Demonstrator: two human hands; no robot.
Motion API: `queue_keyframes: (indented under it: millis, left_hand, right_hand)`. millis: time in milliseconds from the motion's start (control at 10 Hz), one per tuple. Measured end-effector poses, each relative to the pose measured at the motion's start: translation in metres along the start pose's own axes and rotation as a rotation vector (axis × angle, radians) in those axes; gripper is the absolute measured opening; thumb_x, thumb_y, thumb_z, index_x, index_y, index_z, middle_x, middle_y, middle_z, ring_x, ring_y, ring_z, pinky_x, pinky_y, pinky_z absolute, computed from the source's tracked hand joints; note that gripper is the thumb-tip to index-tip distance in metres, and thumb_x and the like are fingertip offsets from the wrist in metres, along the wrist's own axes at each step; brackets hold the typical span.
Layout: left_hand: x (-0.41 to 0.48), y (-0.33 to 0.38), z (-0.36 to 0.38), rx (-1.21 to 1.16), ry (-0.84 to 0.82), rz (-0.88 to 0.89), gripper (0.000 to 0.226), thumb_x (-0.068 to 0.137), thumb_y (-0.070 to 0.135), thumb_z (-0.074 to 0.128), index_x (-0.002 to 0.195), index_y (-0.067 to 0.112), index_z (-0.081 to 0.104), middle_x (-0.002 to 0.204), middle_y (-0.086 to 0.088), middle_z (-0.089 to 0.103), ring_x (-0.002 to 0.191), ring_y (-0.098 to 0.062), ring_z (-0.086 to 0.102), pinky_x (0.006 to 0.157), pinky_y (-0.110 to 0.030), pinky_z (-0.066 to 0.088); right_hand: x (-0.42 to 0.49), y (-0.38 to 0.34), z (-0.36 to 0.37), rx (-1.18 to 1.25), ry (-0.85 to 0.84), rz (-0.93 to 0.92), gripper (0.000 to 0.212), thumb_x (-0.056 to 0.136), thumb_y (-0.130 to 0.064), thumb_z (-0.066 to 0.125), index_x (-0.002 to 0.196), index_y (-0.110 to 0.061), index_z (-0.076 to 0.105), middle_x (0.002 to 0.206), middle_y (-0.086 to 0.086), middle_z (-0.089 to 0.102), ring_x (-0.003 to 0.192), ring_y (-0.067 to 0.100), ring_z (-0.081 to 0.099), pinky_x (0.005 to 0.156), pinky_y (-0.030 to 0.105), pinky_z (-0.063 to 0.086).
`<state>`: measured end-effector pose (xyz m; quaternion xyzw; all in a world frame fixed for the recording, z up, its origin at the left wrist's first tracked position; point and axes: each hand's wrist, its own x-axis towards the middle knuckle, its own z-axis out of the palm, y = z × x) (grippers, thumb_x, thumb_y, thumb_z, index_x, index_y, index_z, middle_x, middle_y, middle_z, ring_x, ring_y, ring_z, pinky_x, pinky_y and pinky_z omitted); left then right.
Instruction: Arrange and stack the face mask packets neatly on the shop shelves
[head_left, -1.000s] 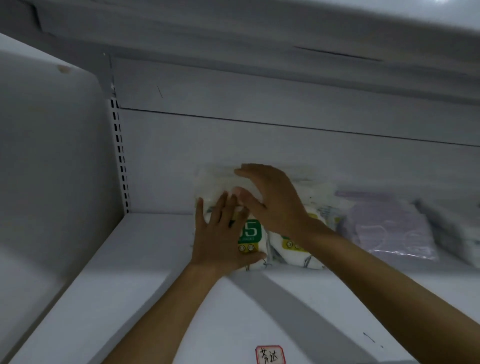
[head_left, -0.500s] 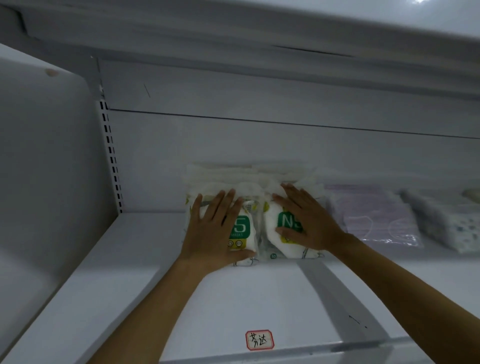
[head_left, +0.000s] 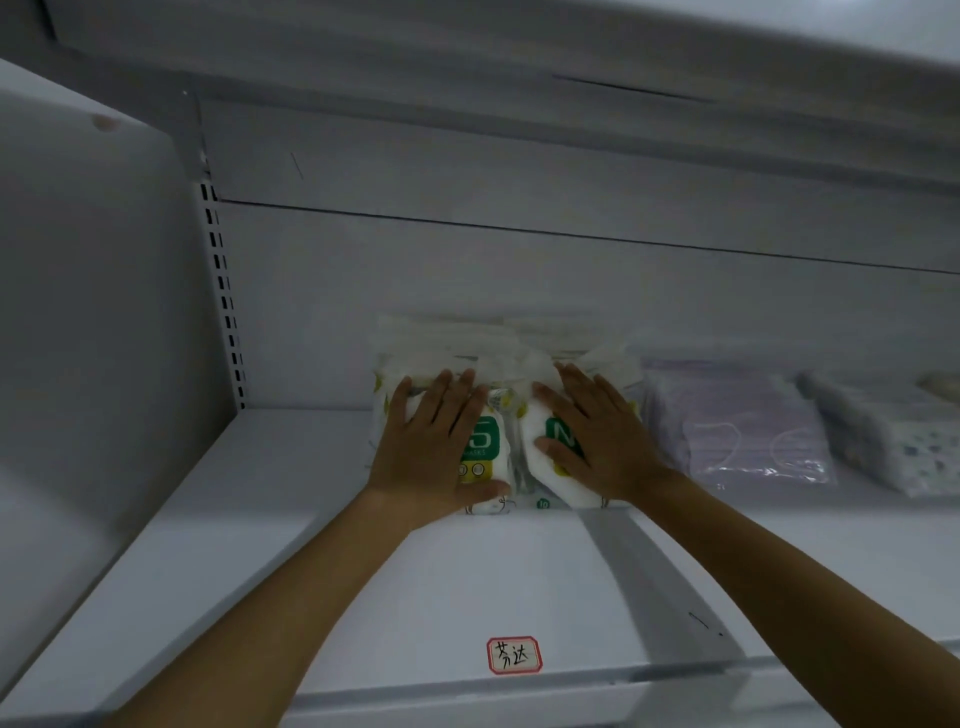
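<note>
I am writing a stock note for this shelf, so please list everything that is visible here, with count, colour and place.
White face mask packets with green and yellow labels: a pile, exact count unclear, at the back middle of the shelf, under both hands.
Pale purple face mask packet in clear plastic: one visible, to the right of the white pile.
White patterned packet: one, further right, partly cut off.
White metal shelf: one, carrying all the packets.
Red-bordered handwritten label: one, white, at the front edge of the shelf.
Slotted upright strip: one, white, back left corner.
Left hand: flat, fingers straight, on the left packet.
Right hand: flat on the right packet.
</note>
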<state>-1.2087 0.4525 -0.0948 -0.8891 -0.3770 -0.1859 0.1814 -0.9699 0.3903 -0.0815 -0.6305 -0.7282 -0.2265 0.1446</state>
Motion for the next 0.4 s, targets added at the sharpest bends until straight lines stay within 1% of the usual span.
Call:
queue_keyframes:
  millis: [100,200,300,400]
  left_hand:
    - [0.005,0.001,-0.015,-0.025,-0.115,-0.033,0.115,0.061,0.091,0.004,0.154,0.025,-0.004,0.162,0.001,-0.006,0.149,-0.02,-0.004,0.116,-0.054,-0.006]
    - [0.011,0.006,-0.035,-0.092,-0.134,-0.097,0.104,0.073,0.089,0.013,0.154,0.026,-0.002,0.163,0.003,-0.002,0.149,-0.02,0.001,0.119,-0.048,-0.001]
    - [0.014,0.015,-0.057,-0.036,-0.112,-0.127,0.084,0.091,0.07,0.021,0.154,0.021,-0.003,0.163,0.002,-0.005,0.149,-0.018,-0.001,0.119,-0.045,-0.002]
    - [0.015,0.03,-0.071,0.014,-0.124,-0.156,0.079,0.094,0.065,0.018,0.154,0.018,-0.002,0.163,0.002,-0.005,0.149,-0.016,-0.002,0.119,-0.044,-0.003]
  right_hand:
    - [0.004,-0.003,-0.005,-0.006,-0.022,-0.024,0.077,0.094,-0.067,0.013,0.145,-0.018,0.042,0.151,0.016,0.037,0.14,0.031,0.035,0.115,0.044,0.019]
    - [0.003,-0.004,-0.011,0.075,0.058,-0.013,0.072,0.097,-0.062,0.019,0.138,-0.012,0.05,0.145,0.018,0.045,0.133,0.033,0.044,0.112,0.046,0.027]
    - [0.0,-0.003,-0.034,0.161,0.168,-0.05,0.06,0.098,-0.049,0.032,0.133,-0.007,0.055,0.143,0.018,0.048,0.129,0.035,0.048,0.106,0.05,0.04]
    - [-0.019,0.01,-0.059,0.209,0.33,-0.074,0.049,0.096,-0.038,0.041,0.133,-0.009,0.055,0.144,0.013,0.048,0.13,0.03,0.047,0.104,0.042,0.043]
